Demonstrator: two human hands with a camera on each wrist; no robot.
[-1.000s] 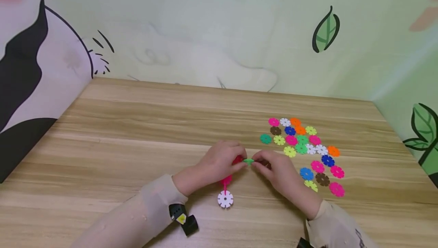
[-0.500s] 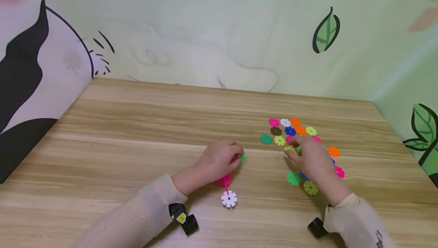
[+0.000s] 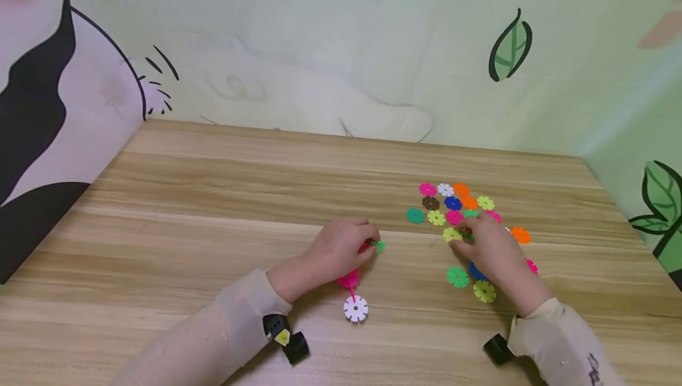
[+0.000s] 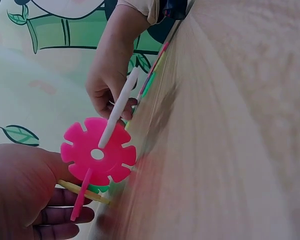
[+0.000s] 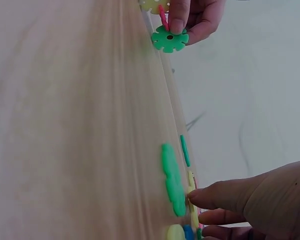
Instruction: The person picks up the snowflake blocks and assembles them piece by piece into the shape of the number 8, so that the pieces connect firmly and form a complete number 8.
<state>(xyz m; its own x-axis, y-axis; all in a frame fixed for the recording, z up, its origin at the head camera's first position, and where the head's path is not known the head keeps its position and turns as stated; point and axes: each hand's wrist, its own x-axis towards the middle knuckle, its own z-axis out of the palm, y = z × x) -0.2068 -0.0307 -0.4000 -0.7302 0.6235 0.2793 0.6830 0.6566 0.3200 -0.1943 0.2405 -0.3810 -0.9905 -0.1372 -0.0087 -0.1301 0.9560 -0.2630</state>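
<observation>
The left hand (image 3: 341,250) grips the joined disc cluster (image 3: 353,291) mid-desk while the right hand (image 3: 487,247) pinches (apparently) a loose disc (image 3: 466,233), which next needs slotting on.

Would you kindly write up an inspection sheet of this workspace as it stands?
Surface: wooden table, light grain, set in a corner.
Job's things: joined snowflake discs, pink, white and green ones slotted together, held by the left hand; in the left wrist view the pink disc faces the camera.
Clutter: loose discs in many colours spread flat at the right; a green disc and a yellow-green disc lie nearer the table's front edge.
Grippers: left hand pinches the assembly; right hand rests fingertips on the pile, near a yellow-green disc.
Cables: nothing seen.
Surroundings: walls with a leaf print; black wrist devices on both sleeves.
</observation>
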